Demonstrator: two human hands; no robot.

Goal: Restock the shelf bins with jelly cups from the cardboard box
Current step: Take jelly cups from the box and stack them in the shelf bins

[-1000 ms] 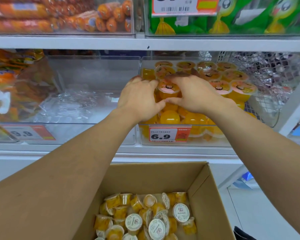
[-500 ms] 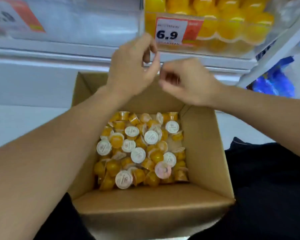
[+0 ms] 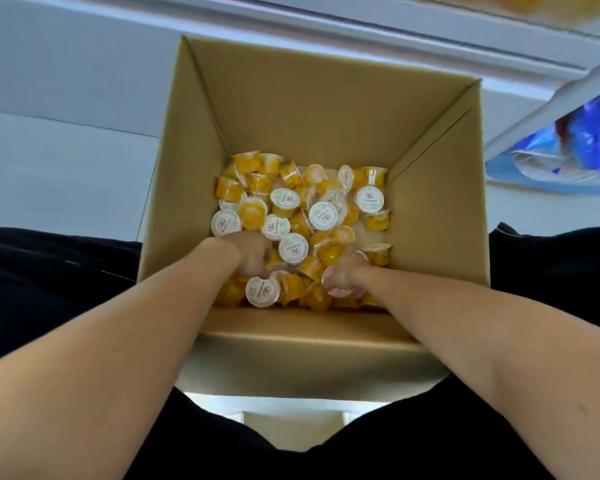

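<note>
both hands dig into the loose jelly cups (image 3: 293, 249) heaped at the box's (image 3: 440, 216) six o'clock, the left hand (image 3: 253, 254) and right hand (image 3: 343, 277) curled among them, exact grip hidden, so an overfull scoop may spill cups on lifting.

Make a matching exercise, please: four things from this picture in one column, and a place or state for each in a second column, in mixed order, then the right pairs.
Things:
1. brown cardboard box
2. small yellow jelly cups with white foil lids
3. left hand
4. blue plastic packets

Places or states:
A. upper right, outside the box
B. piled loosely at the bottom of the box
C. open at the top, between the person's legs
D. fingers curled down among the cups, left part of the pile

Pairs: 1-C, 2-B, 3-D, 4-A
</note>
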